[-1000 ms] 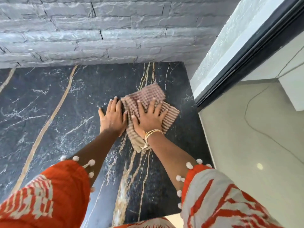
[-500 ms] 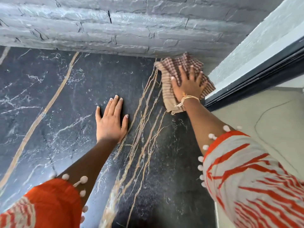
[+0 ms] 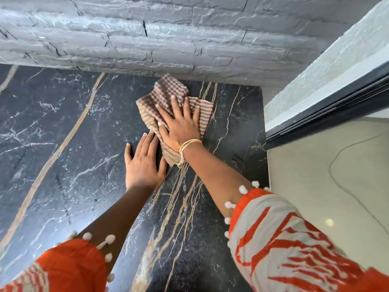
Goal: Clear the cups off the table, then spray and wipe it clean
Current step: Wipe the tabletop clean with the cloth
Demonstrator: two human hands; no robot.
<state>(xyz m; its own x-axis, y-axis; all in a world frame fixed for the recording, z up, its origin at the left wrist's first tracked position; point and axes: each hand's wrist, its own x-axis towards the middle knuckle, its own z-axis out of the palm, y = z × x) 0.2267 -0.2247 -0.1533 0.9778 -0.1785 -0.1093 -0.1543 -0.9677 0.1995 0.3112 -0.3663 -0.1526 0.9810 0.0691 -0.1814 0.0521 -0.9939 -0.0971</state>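
Right hand [image 3: 181, 125], fingers spread flat on the checked cloth [image 3: 168, 95], is drawing it back from the worktop's [image 3: 63, 144] far right corner toward the flat, empty left hand [image 3: 143, 163], continuing the wipe.

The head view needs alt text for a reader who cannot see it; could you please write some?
A right hand presses a checked cloth flat on a black marble table near a grey stone wall. The left hand rests flat beside it.
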